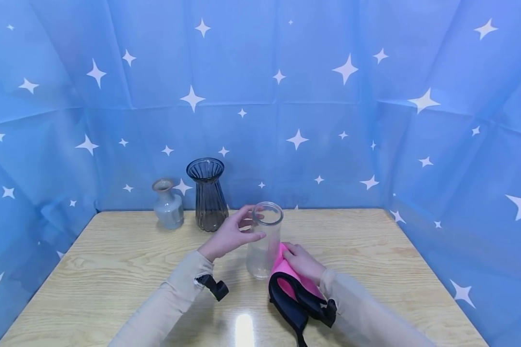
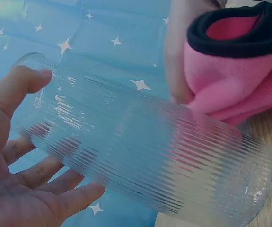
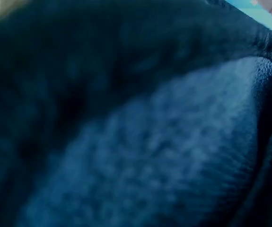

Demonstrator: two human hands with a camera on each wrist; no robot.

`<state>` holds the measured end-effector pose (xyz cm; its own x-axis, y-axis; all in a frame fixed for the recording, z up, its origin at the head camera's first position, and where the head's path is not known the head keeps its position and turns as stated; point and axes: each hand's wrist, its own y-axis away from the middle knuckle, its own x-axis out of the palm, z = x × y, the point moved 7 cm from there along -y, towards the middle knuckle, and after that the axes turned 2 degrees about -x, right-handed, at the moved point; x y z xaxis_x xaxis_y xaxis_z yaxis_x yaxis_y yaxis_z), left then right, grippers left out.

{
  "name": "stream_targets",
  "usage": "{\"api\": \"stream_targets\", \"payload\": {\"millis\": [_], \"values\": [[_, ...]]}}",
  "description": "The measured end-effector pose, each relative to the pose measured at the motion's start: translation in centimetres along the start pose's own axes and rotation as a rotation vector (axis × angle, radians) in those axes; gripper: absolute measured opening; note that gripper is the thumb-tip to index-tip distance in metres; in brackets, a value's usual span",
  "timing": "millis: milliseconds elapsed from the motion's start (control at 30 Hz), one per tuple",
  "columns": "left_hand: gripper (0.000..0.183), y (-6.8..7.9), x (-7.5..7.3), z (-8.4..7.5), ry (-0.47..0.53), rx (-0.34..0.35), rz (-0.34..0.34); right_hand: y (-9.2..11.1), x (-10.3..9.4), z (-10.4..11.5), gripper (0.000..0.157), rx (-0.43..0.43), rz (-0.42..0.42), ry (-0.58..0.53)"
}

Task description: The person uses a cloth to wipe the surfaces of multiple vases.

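Observation:
A clear ribbed glass vase (image 1: 260,258) stands on the table in front of me. My left hand (image 1: 231,236) holds it near the top, thumb on the near side and fingers round the back, as the left wrist view also shows on the vase (image 2: 140,137). In my right hand (image 1: 305,264) is a pink cloth with black edging (image 1: 280,265), pinched at its upper end and held against the vase's right side. Its lower part hangs in folds toward me. Blurred dark fabric (image 3: 145,151) fills most of the right wrist view.
At the back left of the wooden table (image 1: 126,270) stand a dark ribbed glass vase (image 1: 209,202) with a flared rim and a small pale blue-grey vase (image 1: 169,212). A blue curtain with white stars (image 1: 252,120) closes off the back and both sides.

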<state>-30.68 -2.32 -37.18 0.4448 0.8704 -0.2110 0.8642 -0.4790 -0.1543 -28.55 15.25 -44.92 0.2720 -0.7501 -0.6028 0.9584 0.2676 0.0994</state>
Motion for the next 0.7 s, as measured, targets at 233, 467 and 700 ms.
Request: {"api": "stream_targets", "payload": {"millis": [233,467,700], "values": [[0.057,-0.2,0.2,0.1,0.029,0.018,0.030,-0.1,0.8,-0.6,0.038,-0.008,0.011,0.188],[0.057,-0.2,0.2,0.3,0.043,0.027,0.053,-0.1,1.0,-1.1,0.038,0.039,0.015,0.064],[0.056,-0.1,0.1,0.4,0.067,0.031,0.055,0.4,0.6,-1.9,0.040,0.139,-0.078,-0.291]]}}
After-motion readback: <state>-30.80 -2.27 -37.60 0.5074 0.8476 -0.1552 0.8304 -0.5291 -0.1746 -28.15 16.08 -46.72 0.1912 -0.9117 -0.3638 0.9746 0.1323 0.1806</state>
